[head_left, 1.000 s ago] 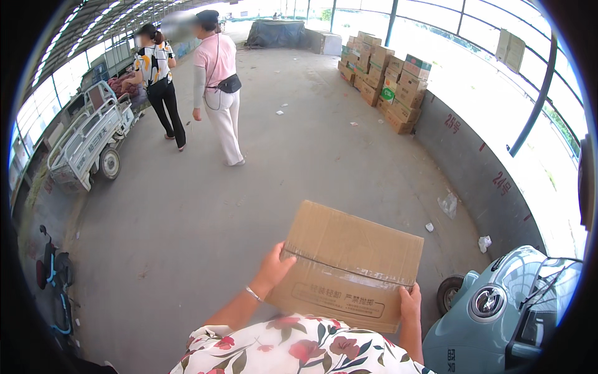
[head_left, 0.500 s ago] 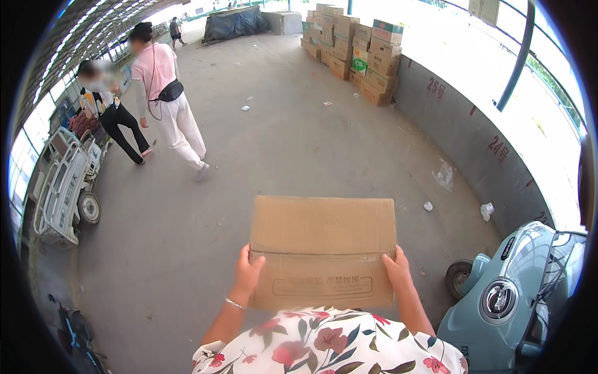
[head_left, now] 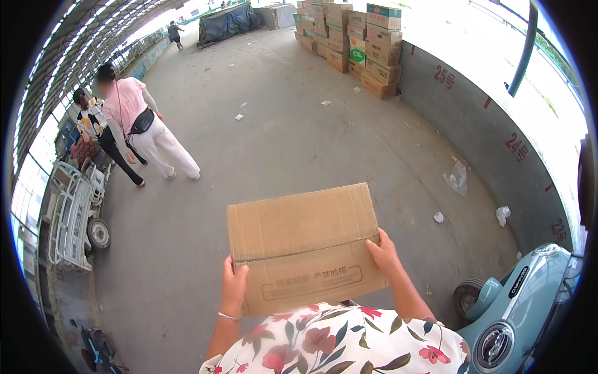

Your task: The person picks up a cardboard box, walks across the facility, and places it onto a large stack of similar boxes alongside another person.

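Note:
A brown cardboard box (head_left: 305, 227) is held in front of my body, tilted with its right side higher in the picture. A seam runs across its top, and printed marks lie on the half nearer me. My left hand (head_left: 234, 283) grips the box's left side, thumb over the top edge. On the right side my right hand (head_left: 383, 252) clasps it likewise, its thumb on top near the seam. The fingers below the box are hidden. A thin bracelet circles my left wrist.
Stacked cartons (head_left: 380, 53) stand at the back right by a low grey wall (head_left: 461, 93). A light blue vehicle (head_left: 523, 311) is close on my right. Two people (head_left: 140, 124) and a white cargo tricycle (head_left: 78, 215) are at the left. Plastic litter (head_left: 458, 177) lies on the floor.
The box has shifted left in view and turned, its right side now higher; both hands stay on it. The two people at the left have moved, and the surroundings have shifted in view.

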A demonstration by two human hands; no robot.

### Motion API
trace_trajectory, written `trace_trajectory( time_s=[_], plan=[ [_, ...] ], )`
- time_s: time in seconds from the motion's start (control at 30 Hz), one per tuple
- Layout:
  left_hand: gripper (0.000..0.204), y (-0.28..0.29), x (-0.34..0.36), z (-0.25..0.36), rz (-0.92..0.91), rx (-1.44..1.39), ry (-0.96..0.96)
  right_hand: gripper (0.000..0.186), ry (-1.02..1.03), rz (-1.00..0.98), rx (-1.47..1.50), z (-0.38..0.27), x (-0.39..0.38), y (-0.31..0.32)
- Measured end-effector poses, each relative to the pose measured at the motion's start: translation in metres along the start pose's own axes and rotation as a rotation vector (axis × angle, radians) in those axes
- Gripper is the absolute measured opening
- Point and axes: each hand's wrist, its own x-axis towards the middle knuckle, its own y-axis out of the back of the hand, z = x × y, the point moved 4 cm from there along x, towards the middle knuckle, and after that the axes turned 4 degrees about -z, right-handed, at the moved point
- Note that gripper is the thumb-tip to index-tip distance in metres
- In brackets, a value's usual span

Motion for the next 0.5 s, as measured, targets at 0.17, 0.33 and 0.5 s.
trace_trajectory(
  time_s=[0.17, 0.33, 0.5],
  plan=[
    [0.043, -0.022, 0.039, -0.002, -0.053, 0.001, 0.041, 0.045, -0.03, 0.018, 0.024, -0.009, 0.031, 0.014],
    [0.044, -0.064, 0.1, -0.01, -0.161, -0.072, 0.071, 0.046, -0.072, 0.114, -0.042, -0.012, 0.067, 0.041],
    [0.046, -0.121, 0.181, -0.013, -0.275, -0.067, 0.026, 0.041, 0.005, 0.278, 0.056, -0.005, 0.104, 0.074]
  ],
)
